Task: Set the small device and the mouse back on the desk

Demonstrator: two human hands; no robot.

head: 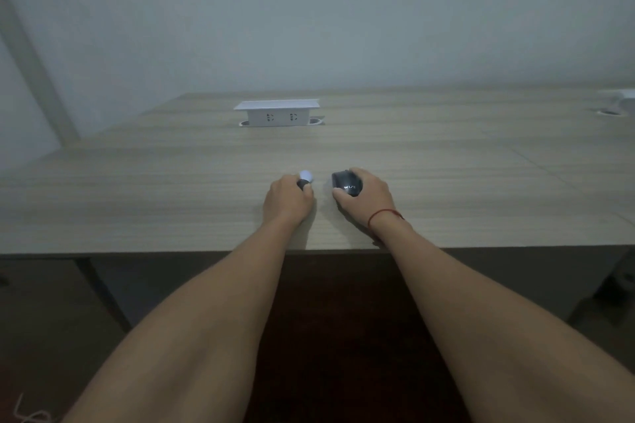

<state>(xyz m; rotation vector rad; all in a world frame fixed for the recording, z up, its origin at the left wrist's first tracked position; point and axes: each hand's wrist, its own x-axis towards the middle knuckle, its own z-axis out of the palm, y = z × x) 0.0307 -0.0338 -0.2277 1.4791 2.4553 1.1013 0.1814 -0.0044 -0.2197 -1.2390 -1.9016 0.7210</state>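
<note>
My left hand (pixel 287 197) rests on the wooden desk (pixel 154 189) with its fingers curled round a small black object with a pale round top (pixel 305 177). Just to its right, my right hand (pixel 366 197) grips a black rounded device with white lettering (pixel 346 183), thumb on its near side and fingers over its far side. A red string circles my right wrist. Both forearms reach in over the desk's near edge. What the two objects are exactly I cannot make out in the dim light.
A raised white socket box (pixel 276 113) with two outlets stands at the desk's back centre. Another white fitting (pixel 616 100) sits at the far right edge. A plain wall lies behind; a dark floor shows below the desk.
</note>
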